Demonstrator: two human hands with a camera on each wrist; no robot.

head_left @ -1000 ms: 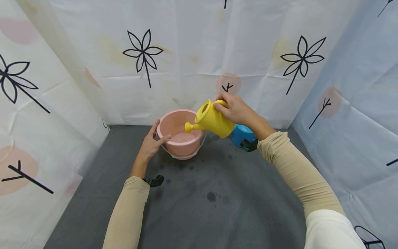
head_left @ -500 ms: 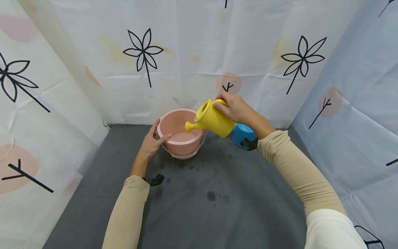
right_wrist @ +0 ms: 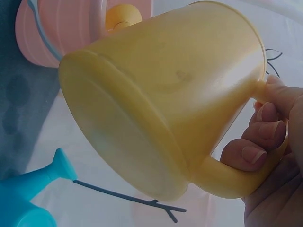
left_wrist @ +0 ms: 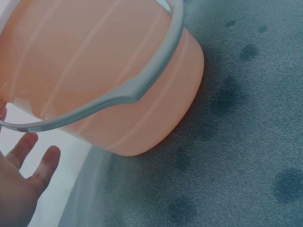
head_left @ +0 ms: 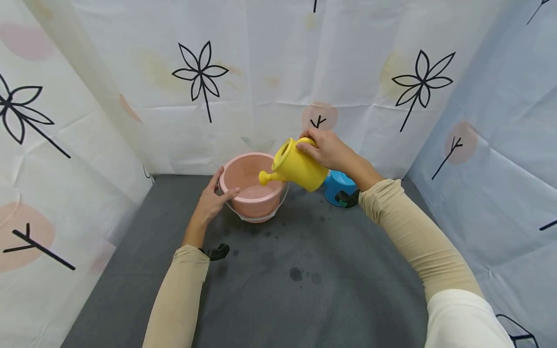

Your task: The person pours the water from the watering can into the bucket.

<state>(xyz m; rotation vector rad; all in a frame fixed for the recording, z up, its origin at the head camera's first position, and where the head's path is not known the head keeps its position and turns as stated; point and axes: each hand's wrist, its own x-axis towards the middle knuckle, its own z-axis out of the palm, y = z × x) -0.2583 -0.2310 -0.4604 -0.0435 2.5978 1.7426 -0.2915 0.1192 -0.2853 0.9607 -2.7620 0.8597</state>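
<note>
My right hand [head_left: 327, 150] grips the handle of a yellow watering can [head_left: 301, 166], its fingers curled round the loop in the right wrist view. The can is tilted, its round spout head [right_wrist: 124, 18] over the inside of a pink bucket [head_left: 254, 208]. No stream of water can be made out. My left hand [head_left: 210, 199] rests against the bucket's left side, fingers stretched along the rim and thumb at the front rim. In the left wrist view its lower fingers [left_wrist: 45, 168] are loosely spread apart from the wall. The bucket's grey-white handle [left_wrist: 135, 90] hangs down in front.
A blue watering can [head_left: 339, 187] stands on the grey cloth floor [head_left: 330, 290], partly hidden behind my right forearm. Dark wet spots [head_left: 296, 274] mark the cloth. White sheets [head_left: 270, 72] with printed flowers enclose the back and both sides.
The yellow watering can and my right hand have shifted very slightly left. My left hand and the bucket stay in place.
</note>
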